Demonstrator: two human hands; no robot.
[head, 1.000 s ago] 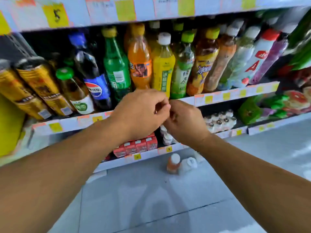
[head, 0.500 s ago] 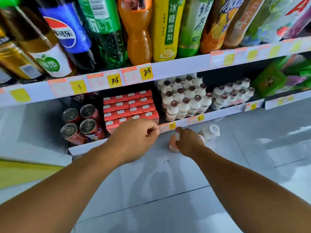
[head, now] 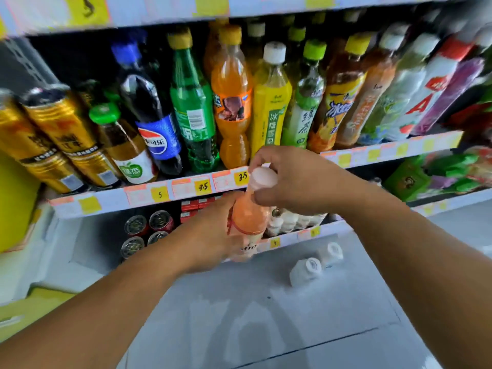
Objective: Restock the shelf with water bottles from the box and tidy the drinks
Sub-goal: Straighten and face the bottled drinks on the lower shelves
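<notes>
Hands meet before the shelf's front edge (head: pixel 186 194): left hand (head: pixel 210 235) wraps the peach-orange plastic bottle (head: pixel 249 219) upright at its body, right hand (head: pixel 298 182) curls round, apparently pinching, its white cap (head: pixel 262 177).

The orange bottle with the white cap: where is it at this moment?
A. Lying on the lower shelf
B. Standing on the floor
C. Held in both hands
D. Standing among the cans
C: the left hand grips the orange bottle at its body, the right hand at its cap.
</notes>
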